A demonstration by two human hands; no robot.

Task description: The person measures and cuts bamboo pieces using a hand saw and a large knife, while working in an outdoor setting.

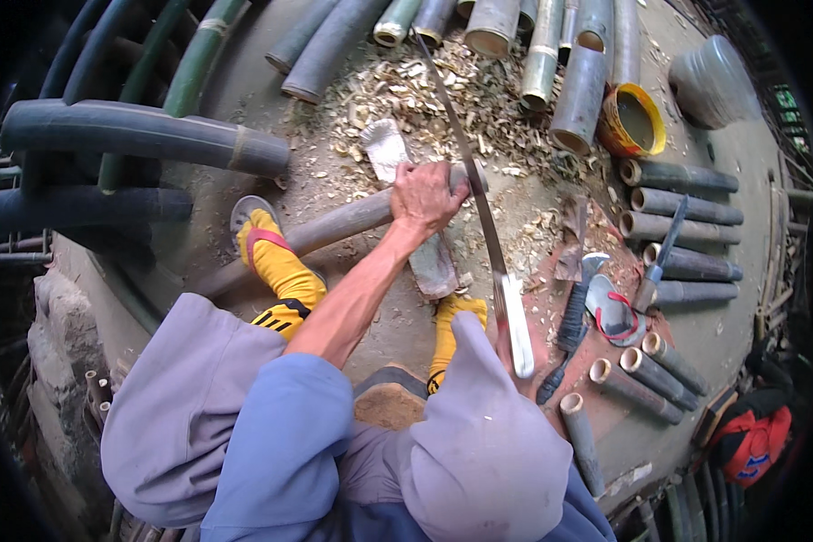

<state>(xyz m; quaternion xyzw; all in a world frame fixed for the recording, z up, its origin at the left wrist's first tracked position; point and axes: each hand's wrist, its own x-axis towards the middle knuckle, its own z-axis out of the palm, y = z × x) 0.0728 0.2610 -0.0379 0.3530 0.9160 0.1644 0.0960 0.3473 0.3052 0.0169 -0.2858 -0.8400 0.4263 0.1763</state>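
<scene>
Grey-clad knees fill six o'clock; toward twelve, the left hand grips a bamboo pole, its end under a long blade. Right hand unseen, its grip unknowable. Trimming seems underway, probably needing steady bracing next.

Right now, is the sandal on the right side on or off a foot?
Off. The sandal lies on the floor, grey footbed exposed, no foot under its red strap.

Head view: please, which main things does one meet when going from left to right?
Rough grey block → yellow-socked left foot → left hand → loose red-strapped sandal → translucent plastic tub.
</scene>
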